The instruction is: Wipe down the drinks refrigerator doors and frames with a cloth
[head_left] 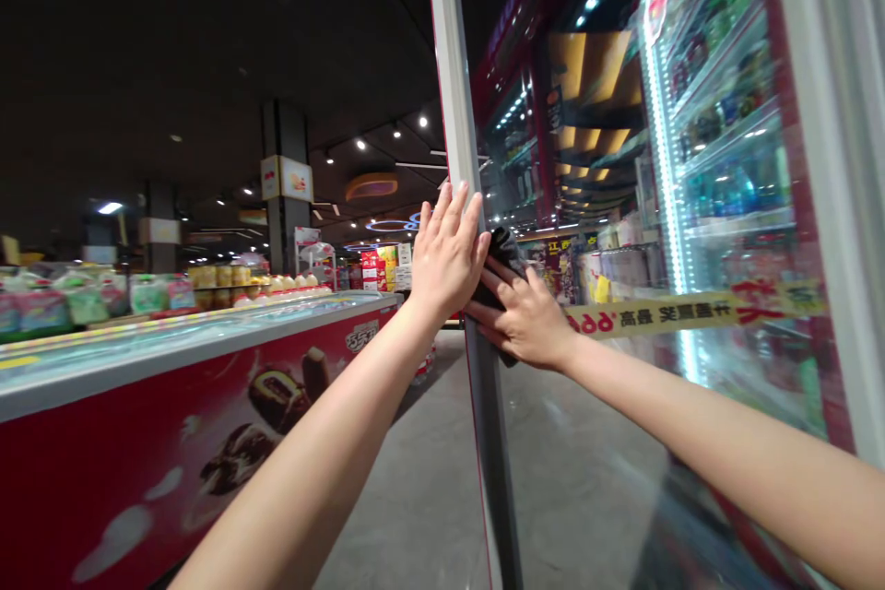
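A glass door [553, 442] with a pale frame edge [453, 46] stands swung open in front of me. My left hand [449, 253] rests against that edge, palm forward and fingers stretched out. Just to its right, my right hand [522, 313] presses a dark, crumpled cloth [508, 249] against the inner side of the glass near the frame. Part of the cloth is hidden beneath my fingers. Across the door runs a yellow strip with printed characters [664, 313], seen reversed.
On the left stands a red chest freezer [207, 442] with ice cream pictures, and packaged goods [148, 293] behind it. Lit shelves of bottles [739, 184] show through or in the glass at right. Grey floor [421, 479] lies below, and a dark pillar [285, 230] rises farther back.
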### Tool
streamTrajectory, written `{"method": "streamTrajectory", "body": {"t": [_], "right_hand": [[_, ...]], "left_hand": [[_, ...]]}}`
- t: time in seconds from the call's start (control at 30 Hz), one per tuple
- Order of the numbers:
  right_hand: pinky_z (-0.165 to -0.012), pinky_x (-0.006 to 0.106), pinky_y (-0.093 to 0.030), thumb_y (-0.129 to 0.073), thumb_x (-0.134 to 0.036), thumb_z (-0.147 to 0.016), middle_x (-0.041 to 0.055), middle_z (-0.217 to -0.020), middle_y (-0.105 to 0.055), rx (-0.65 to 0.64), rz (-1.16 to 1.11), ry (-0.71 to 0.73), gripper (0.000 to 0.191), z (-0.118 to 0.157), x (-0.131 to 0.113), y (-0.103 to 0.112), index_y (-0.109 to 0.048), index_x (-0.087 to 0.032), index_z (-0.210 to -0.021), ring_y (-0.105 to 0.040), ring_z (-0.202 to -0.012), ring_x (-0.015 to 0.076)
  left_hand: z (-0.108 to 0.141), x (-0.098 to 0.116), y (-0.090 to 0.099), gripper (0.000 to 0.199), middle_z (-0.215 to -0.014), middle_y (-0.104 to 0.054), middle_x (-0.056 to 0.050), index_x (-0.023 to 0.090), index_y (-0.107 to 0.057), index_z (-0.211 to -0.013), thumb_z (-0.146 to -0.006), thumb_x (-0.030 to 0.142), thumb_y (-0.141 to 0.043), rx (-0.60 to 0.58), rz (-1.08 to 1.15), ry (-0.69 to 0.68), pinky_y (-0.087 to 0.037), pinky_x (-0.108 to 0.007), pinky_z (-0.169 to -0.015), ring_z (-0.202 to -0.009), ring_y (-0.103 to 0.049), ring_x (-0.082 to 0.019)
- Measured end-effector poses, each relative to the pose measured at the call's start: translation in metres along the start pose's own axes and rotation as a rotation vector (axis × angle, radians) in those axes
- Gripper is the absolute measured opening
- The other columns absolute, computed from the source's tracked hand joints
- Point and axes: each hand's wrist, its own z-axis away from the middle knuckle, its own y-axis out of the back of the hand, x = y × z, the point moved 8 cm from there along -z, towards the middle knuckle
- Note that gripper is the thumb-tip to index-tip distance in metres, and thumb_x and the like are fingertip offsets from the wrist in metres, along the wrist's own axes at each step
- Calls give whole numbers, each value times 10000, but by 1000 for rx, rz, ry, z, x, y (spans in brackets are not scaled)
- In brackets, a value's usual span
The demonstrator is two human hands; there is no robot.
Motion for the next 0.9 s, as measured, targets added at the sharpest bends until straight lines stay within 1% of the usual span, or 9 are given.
{"method": "streamTrajectory", "body": {"t": [0.17, 0.27, 0.33, 0.47, 0.53, 0.6, 0.7, 0.8, 0.9], "right_hand": [[-1174, 554, -276, -609, -350, -927, 53, -1593, -444, 11, -80, 193, 518, 76, -51, -5, -544, -397, -1438, -328, -1494, 287], [-1193, 487, -301, -575, -297, -939, -14, -1588, -451, -91, -110, 318, 550, 93, -53, -7, -493, -437, -1464, -378, -1476, 214], [-1192, 484, -316, -556, -267, -939, 11, -1595, -436, -127, -75, 219, 575, 70, -22, -3, -471, -395, -1493, -386, -1476, 214], [-1161, 608, -318, -469, -232, -965, 131, -1649, -307, -29, 98, -307, 584, -16, 74, 20, -415, -210, -1546, -280, -1527, 301], [-1165, 639, -297, -434, -251, -989, 109, -1658, -297, 13, 125, -400, 554, -40, 87, 25, -418, -231, -1542, -254, -1535, 304], [-1173, 636, -287, -433, -291, -1000, 92, -1658, -306, 14, 131, -392, 536, -33, 69, 19, -430, -259, -1535, -250, -1537, 302], [-1176, 616, -296, -528, -360, -955, 129, -1632, -355, -35, 133, -307, 605, 28, 12, 0, -433, -241, -1540, -292, -1516, 328], [-1211, 550, -285, -561, -404, -930, 83, -1585, -450, -87, 76, -44, 604, 86, -38, -16, -469, -290, -1516, -365, -1477, 278], [-1199, 554, -307, -554, -392, -944, 36, -1606, -421, -140, 66, -14, 569, 89, -7, -12, -468, -349, -1505, -372, -1475, 253]], "left_hand": [[10, 13, -5, 510, -1634, -367, -117, 190, -434, -1507, -1015, 314, -391, -84, 6, -40, -168, -526, -1270, -1561, -206, -253], [13, 14, -5, 518, -1639, -360, -111, 188, -427, -1515, -1010, 301, -394, -116, -8, -36, -171, -523, -1271, -1562, -201, -256], [11, 11, -2, 522, -1641, -356, -108, 198, -419, -1522, -1010, 293, -384, -99, -10, -22, -179, -531, -1267, -1564, -192, -252], [2, 11, -1, 527, -1643, -348, -108, 201, -411, -1529, -1011, 291, -371, -54, -9, -19, -195, -541, -1262, -1564, -193, -252], [-1, 14, -5, 525, -1639, -354, -111, 180, -425, -1520, -1009, 286, -372, -61, -18, -35, -198, -537, -1263, -1561, -204, -259], [-3, 17, -9, 522, -1634, -361, -112, 168, -433, -1514, -1008, 279, -372, -68, -27, -46, -204, -534, -1264, -1558, -213, -262], [-3, 18, -13, 515, -1630, -369, -108, 174, -440, -1511, -1008, 266, -377, -52, -38, -38, -215, -537, -1263, -1557, -215, -260], [-2, 20, -18, 510, -1617, -390, -105, 180, -458, -1502, -1001, 250, -396, -29, -47, -45, -194, -539, -1271, -1552, -230, -256], [-4, 26, -26, 521, -1609, -399, -94, 205, -454, -1509, -991, 254, -428, -8, -37, -56, -185, -531, -1277, -1544, -251, -247]]}}
